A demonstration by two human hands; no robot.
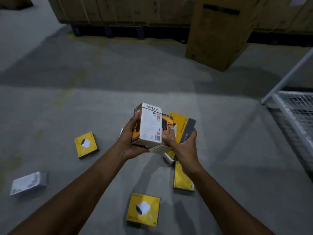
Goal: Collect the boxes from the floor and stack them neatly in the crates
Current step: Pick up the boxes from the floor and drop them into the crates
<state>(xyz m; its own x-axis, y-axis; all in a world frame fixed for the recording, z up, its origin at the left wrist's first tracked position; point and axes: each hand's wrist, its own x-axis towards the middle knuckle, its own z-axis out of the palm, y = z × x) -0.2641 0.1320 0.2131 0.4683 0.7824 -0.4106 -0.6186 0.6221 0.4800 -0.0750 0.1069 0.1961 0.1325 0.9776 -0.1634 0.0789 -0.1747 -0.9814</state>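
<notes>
L hand (129, 139) gripping white box (150, 126), R hand (185, 146) clamped on yellow/grey box (183, 126), loose yellow box (143, 210) on floor (67, 107) @ 6 o'clock

We're seeing dim light; broad soft shadows are lying across the floor (118, 68). Edges are bending w/ wide-angle distortion, and bg cartons (118, 11) are blurring.

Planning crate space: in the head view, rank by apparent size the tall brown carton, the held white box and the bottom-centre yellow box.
1. The tall brown carton.
2. The white box and yellow box look alike; the held one sits nearer, so unranked.
</notes>
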